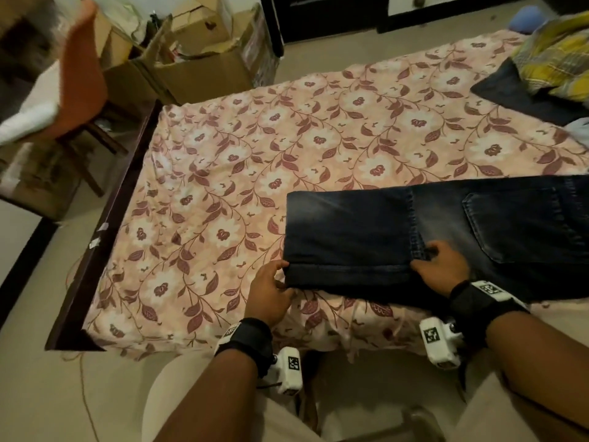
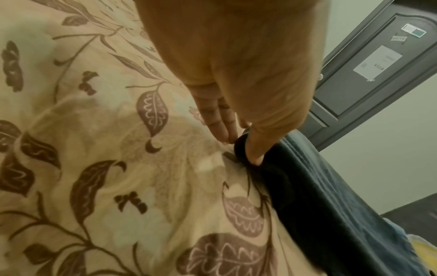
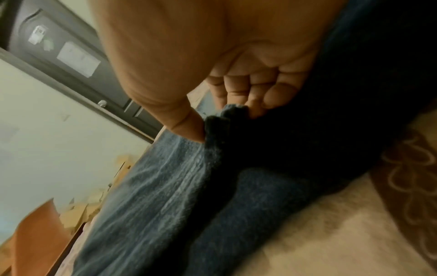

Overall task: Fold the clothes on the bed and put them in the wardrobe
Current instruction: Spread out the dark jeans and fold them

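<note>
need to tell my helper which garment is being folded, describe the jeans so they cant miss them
Start at the bed with the pink floral sheet and go to its near edge. The jeans lie flat there, both hands pinching their near hem. Unlike the crumpled yellow checked cloth at the far corner, they are dark blue denim showing a back pocket.

You have one pair of dark jeans (image 1: 430,231) on the bed (image 1: 223,193), at its near edge. At the bed's far right corner lie two more garments: one yellow plaid (image 1: 557,59), one dark navy (image 1: 516,94). Beyond the bed's far left corner stand two open cardboard boxes (image 1: 197,68). Your two hands are at the jeans' near edge: left (image 1: 269,290), right (image 1: 441,266).
</note>
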`<state>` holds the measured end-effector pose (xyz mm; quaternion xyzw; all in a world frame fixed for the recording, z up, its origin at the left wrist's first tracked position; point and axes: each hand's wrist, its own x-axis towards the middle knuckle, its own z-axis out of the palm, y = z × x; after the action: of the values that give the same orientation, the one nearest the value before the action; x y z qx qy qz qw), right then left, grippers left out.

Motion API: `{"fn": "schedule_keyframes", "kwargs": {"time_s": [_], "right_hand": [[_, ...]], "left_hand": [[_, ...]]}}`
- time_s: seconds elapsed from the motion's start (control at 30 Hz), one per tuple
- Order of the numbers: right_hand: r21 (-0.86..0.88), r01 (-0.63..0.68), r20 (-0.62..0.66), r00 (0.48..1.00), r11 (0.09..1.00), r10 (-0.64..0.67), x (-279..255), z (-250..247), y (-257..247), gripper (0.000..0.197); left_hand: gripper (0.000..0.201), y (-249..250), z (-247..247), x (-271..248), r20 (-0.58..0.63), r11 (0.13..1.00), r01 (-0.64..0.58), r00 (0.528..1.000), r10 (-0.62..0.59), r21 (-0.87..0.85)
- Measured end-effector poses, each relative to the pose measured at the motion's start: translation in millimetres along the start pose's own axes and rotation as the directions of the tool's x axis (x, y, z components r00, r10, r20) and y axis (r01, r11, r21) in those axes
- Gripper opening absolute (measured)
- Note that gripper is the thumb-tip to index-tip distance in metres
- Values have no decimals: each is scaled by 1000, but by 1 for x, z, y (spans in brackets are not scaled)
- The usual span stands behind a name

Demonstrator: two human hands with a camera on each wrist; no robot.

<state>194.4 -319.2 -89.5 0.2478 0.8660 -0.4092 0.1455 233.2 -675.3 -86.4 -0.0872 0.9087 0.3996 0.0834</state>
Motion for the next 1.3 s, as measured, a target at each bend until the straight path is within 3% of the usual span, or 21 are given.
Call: {"fn": "schedule_keyframes", "kwargs": {"time_s": [0.07,0.13,0.17,0.23,0.3,0.47,0.5,0.57,0.6,0.73,0.8,0.87,0.93,0.97,1.07,1.1,1.2,1.3], "right_hand": [[20,-17,40,999,1000,16,-3,2,-5,43],[71,-45,62,997,996,41,-8,0,-12,15],[101,-49,73,996,994,42,-9,0,-13,13],[189,-61,103,994,980,42,-10,-2,-18,28],[309,-97,147,988,946,53,-4,-4,-19,53],[512,-135,162,985,848,59,24,-13,-43,48],[530,-154,174,982,834,71,35,-11,-41,59],[563,-157,162,984,811,78,54,-7,-39,103],[584,-164,159,984,795,87,59,-6,-39,111],[570,-188,215,974,800,75,65,-14,-39,81],[583,-111,160,987,805,20,69,-26,-38,76],[607,55,-15,998,793,-58,75,-47,-36,71],[579,153,-163,984,801,-70,84,-69,-26,65],[579,135,-182,983,804,-34,90,-77,-17,64],[526,-48,-122,984,849,131,97,-82,4,77],[469,-65,-106,986,881,129,97,-81,8,82],[208,44,13,999,977,-48,86,-88,3,95],[26,89,149,984,996,-92,74,-94,0,100]], "left_hand": [[48,-1,0,2,-32,1000,-14,999,14,-6],[45,-1,1,7,2,999,-31,1000,31,29],[44,0,2,11,43,998,-35,999,33,43],[42,3,4,20,108,999,-32,994,30,25],[43,5,7,30,81,1000,-24,996,25,-15],[56,16,20,48,-98,1000,-5,995,4,-17],[58,18,23,52,-102,1000,3,995,-5,-21],[64,23,27,61,-87,995,41,995,-49,-96],[67,24,28,68,-75,983,78,993,-92,-165],[75,45,21,97,-1,823,300,939,-343,-482],[68,62,15,105,-50,853,235,955,-291,-467],[59,82,14,107,-128,926,40,987,-94,-375],[59,100,16,106,-108,934,-72,993,36,-349],[60,103,21,108,-64,936,-60,997,41,-346],[79,103,35,107,120,931,132,988,-96,-340],[90,101,38,107,167,946,157,980,-112,-284],[120,98,35,103,263,976,80,964,-25,-201],[153,89,19,94,346,996,-83,935,84,-16]]}}
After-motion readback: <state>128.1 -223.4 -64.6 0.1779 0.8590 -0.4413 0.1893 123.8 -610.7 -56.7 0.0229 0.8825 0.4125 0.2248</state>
